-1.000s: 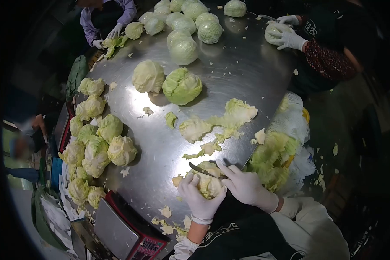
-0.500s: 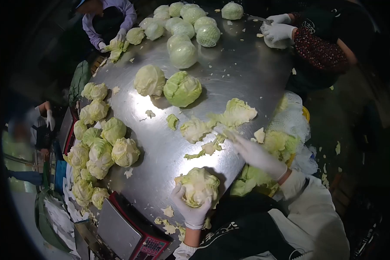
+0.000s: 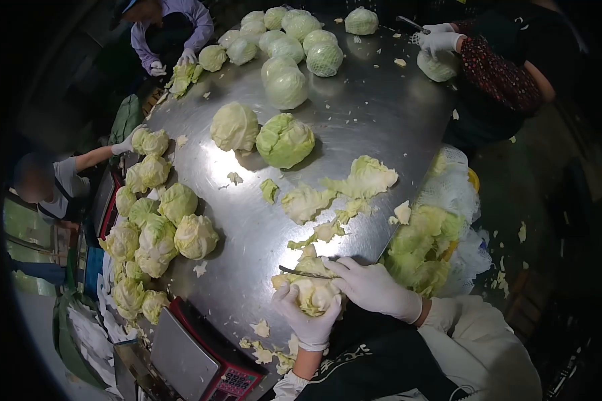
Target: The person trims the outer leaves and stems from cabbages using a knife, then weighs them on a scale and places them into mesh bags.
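cabbage heads [image 3: 285, 139]: over twenty | knives [image 3: 304, 273]: 2 | scales [image 3: 194, 351]: 1 | people: 4

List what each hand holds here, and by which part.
The left hand cups a cabbage from its near underside. The right hand holds a knife by the handle, hidden in its grip, blade across the cabbage's top.
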